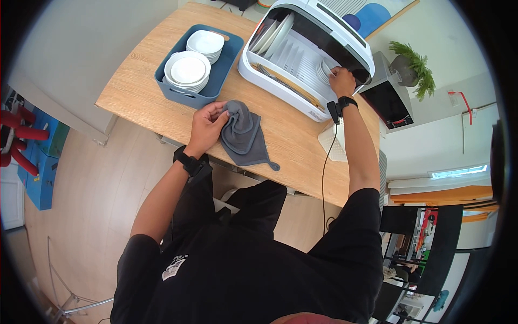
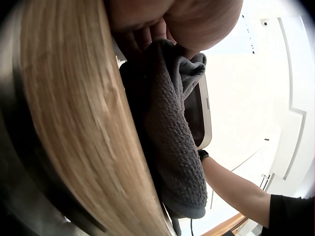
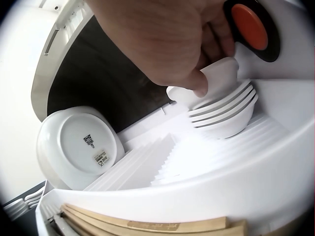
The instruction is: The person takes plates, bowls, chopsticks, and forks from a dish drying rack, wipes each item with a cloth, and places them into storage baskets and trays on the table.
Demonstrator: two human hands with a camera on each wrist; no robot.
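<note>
My left hand pinches the edge of a grey cloth that lies bunched on the table near its front edge; the left wrist view shows the cloth hanging in folds below the fingers. Inside the open white dish cabinet, my right hand reaches to the right end. In the right wrist view, the thumb and fingers of that hand grip the rim of a small white dish, which is tilted over a stack of similar white dishes.
A blue basin with stacked white bowls stands left of the cabinet. Larger plates stand at the cabinet's left; chopsticks lie along its front. A white perforated basket and a cable are by my right forearm.
</note>
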